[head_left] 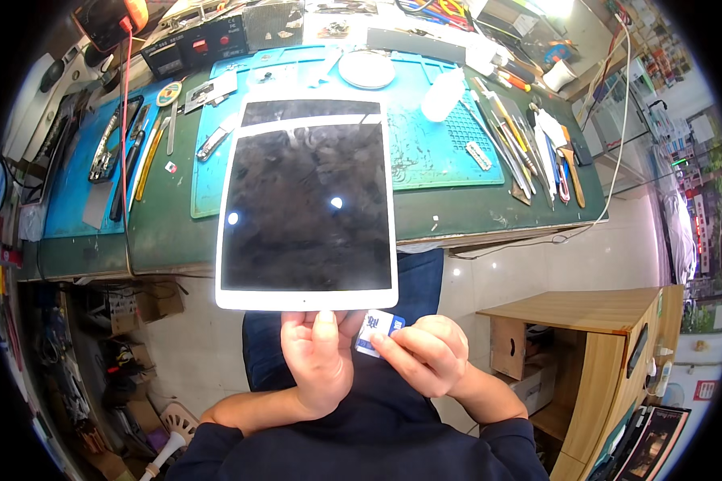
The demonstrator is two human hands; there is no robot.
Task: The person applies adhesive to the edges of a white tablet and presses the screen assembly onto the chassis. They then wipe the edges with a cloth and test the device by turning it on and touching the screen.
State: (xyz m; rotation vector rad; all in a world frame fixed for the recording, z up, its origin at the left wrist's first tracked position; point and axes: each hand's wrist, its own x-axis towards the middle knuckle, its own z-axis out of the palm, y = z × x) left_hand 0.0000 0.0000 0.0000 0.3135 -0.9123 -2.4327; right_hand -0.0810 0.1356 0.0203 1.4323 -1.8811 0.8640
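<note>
At bottom middle, the half-hidden left hand [321,365] is likely gripping a tablet [309,196], steadying it; the right hand [429,357] is pinching a card [374,327].

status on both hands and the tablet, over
Left hand gripping tablet by lower edge. Right hand pinching flat blue-and-white packet. Screen dark, nothing covering it.

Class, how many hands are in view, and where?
2: the left hand grips the tablet at its lower edge; the right hand, beside it, pinches a blue-and-white card.
</note>
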